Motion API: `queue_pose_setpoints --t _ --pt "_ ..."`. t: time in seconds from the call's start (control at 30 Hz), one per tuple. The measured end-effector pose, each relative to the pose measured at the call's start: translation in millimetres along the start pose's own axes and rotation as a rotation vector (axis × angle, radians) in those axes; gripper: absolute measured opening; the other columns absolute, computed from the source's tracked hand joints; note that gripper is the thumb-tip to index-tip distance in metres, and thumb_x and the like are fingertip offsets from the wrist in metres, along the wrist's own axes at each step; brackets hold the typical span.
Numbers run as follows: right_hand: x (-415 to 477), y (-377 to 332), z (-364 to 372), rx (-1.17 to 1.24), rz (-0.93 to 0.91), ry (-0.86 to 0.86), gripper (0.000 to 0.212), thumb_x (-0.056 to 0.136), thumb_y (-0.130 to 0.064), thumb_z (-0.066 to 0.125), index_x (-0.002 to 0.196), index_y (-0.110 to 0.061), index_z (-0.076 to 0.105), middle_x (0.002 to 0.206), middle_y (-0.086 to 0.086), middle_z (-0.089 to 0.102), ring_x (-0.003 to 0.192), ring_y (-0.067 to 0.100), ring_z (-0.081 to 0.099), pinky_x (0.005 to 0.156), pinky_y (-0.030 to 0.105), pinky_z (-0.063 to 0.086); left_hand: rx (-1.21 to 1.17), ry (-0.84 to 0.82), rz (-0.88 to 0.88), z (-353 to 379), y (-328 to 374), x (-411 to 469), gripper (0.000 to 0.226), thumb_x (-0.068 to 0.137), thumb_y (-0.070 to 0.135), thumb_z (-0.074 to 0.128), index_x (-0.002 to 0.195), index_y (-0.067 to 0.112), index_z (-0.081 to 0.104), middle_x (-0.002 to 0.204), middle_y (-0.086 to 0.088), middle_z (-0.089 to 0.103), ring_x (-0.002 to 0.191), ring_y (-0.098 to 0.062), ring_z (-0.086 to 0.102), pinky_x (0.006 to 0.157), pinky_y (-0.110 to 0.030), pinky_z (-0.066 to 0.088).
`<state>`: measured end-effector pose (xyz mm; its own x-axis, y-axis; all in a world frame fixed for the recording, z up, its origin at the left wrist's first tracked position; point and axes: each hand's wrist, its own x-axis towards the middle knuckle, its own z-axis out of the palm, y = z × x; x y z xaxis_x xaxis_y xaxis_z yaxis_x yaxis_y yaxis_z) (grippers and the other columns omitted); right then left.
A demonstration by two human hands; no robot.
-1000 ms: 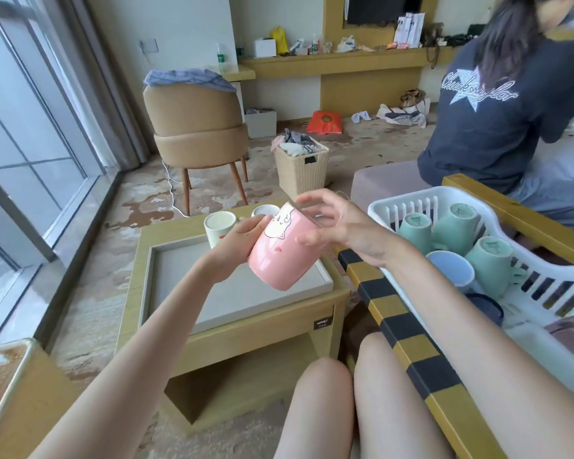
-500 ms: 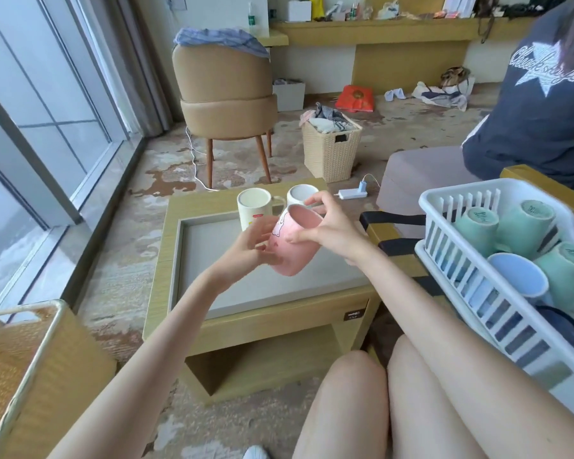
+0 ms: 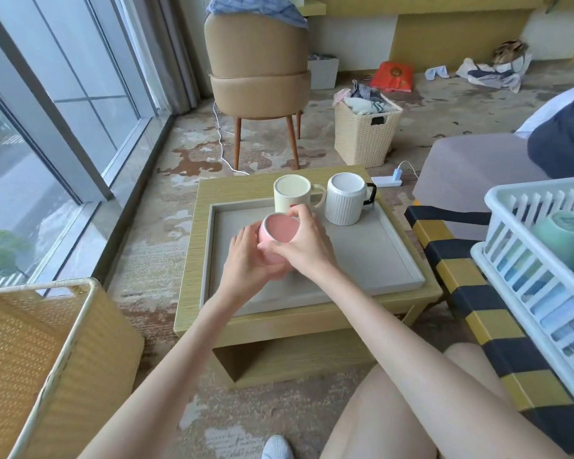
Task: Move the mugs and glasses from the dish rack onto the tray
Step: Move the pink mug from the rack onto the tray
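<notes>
A pink mug [image 3: 277, 231] is upside down over the grey tray [image 3: 371, 260], held from both sides. My left hand [image 3: 246, 256] wraps its left wall and my right hand [image 3: 304, 243] grips its right wall and top edge. Behind it on the tray stand a cream mug [image 3: 292, 193] and a white ribbed mug [image 3: 345, 198] with a black handle, both upside down. At the right edge the white dish rack [image 3: 524, 260] holds a green mug [image 3: 564, 233]; bluish mugs show through its slats.
The tray lies on a low wooden table [image 3: 193, 260]. A wicker basket [image 3: 40, 352] stands at the left, a yellow-and-black bench [image 3: 461, 293] under the rack at the right. My knees [image 3: 395, 409] are below. A chair [image 3: 259, 71] and a laundry basket [image 3: 365, 134] stand beyond the table.
Both hands carried the pink mug leftward from in front of the rack, turned it bottom-up and lowered it to the tray. The view swung down and left.
</notes>
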<state>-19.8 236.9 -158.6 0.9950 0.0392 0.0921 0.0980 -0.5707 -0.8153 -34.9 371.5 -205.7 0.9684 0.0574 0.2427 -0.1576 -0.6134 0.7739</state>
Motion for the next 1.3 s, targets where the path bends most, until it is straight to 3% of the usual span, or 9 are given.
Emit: queue_pose_setpoints --t 0.17,0.33,0.43,0.57,0.67,0.83,0.97,1.17,1.3 --pt "9.7 7.2 -12.1 0.033 -0.114 -0.175 0.067 0.065 -0.031 0.087 0.122 -0.021 0.052 0.125 0.002 0.058 0.112 0.019 0.057 0.095 0.04 0.047 -0.175 -0.152 -0.148 -25.8 -15.7 9.2 0.092 0.044 0.05 0.088 0.126 0.033 0.049 0.117 0.011 0.062 0.109 -0.01 0.06 0.092 -0.041 0.054" --pt "13.4 14.0 -11.1 -0.004 -0.216 -0.173 0.049 0.071 -0.01 0.08 0.113 -0.022 0.059 0.112 -0.009 0.057 0.091 0.01 0.064 0.085 0.029 0.052 -0.219 -0.301 -0.16 -49.6 -25.6 26.3 0.092 0.054 0.009 0.094 0.133 0.023 0.048 0.122 0.005 0.063 0.117 -0.018 0.06 0.089 -0.039 0.057" --pt "11.7 17.7 -4.2 0.026 -0.242 -0.166 0.044 0.074 -0.006 0.076 0.111 -0.02 0.06 0.109 -0.01 0.054 0.086 0.009 0.063 0.081 0.027 0.053 -0.217 -0.272 -0.151 -56.3 -27.0 31.4 0.096 0.056 0.002 0.091 0.137 0.019 0.042 0.13 -0.003 0.056 0.12 -0.025 0.057 0.089 -0.046 0.056" --pt "16.5 17.3 -3.8 0.022 -0.278 -0.193 0.04 0.076 -0.007 0.075 0.112 -0.016 0.06 0.106 -0.011 0.052 0.094 0.01 0.062 0.083 0.034 0.056 -0.094 -0.237 -0.117 -48.5 -20.3 30.3 0.108 0.057 0.03 0.093 0.145 0.02 0.031 0.134 0.003 0.047 0.122 -0.015 0.049 0.098 -0.03 0.042" --pt "29.2 15.7 -9.9 -0.057 -0.28 -0.17 0.035 0.08 -0.012 0.072 0.113 -0.018 0.06 0.109 -0.006 0.059 0.1 0.014 0.062 0.087 0.04 0.052 0.063 -0.121 -0.064 -39.7 -14.7 27.3 0.1 0.06 0.046 0.087 0.141 0.025 0.035 0.137 0.004 0.049 0.124 -0.014 0.048 0.1 -0.037 0.042" --pt "63.1 16.8 -8.7 -0.43 -0.356 0.031 0.038 0.085 -0.011 0.06 0.122 -0.009 0.054 0.13 0.006 0.05 0.124 0.026 0.045 0.099 0.037 0.039 0.183 -0.014 -0.11 -35.1 -6.5 25.0 0.091 0.052 0.07 0.067 0.129 0.032 0.036 0.119 0.017 0.048 0.11 -0.008 0.048 0.08 -0.031 0.038" --pt "84.4 23.1 0.3 -0.569 -0.412 -0.076 0.059 0.084 -0.01 0.059 0.14 -0.009 0.041 0.15 0.009 0.034 0.144 0.025 0.023 0.114 0.032 0.015 0.189 0.071 -0.158 -38.8 -13.9 31.2 0.085 0.053 0.063 0.065 0.126 0.031 0.036 0.114 0.017 0.044 0.11 -0.012 0.051 0.078 -0.029 0.036" --pt "84.1 41.4 12.3 -0.623 -0.415 -0.056 0.077 0.083 -0.011 0.062 0.15 -0.017 0.024 0.157 0.004 0.021 0.147 0.022 0.015 0.118 0.032 0.014 0.204 0.111 -0.222 -39.7 -22.2 52.0 0.092 0.052 0.068 0.058 0.132 0.031 0.031 0.131 0.007 0.045 0.119 -0.02 0.051 0.084 -0.038 0.045" --pt "85.0 44.2 14.1 -0.663 -0.435 -0.026 0.079 0.082 -0.009 0.06 0.151 -0.018 0.021 0.158 0.004 0.019 0.148 0.021 0.013 0.119 0.03 0.008 0.189 0.086 -0.236 -40.2 -29.7 75.4 0.094 0.056 0.058 0.065 0.139 0.028 0.031 0.136 0.003 0.044 0.123 -0.021 0.049 0.091 -0.041 0.047"
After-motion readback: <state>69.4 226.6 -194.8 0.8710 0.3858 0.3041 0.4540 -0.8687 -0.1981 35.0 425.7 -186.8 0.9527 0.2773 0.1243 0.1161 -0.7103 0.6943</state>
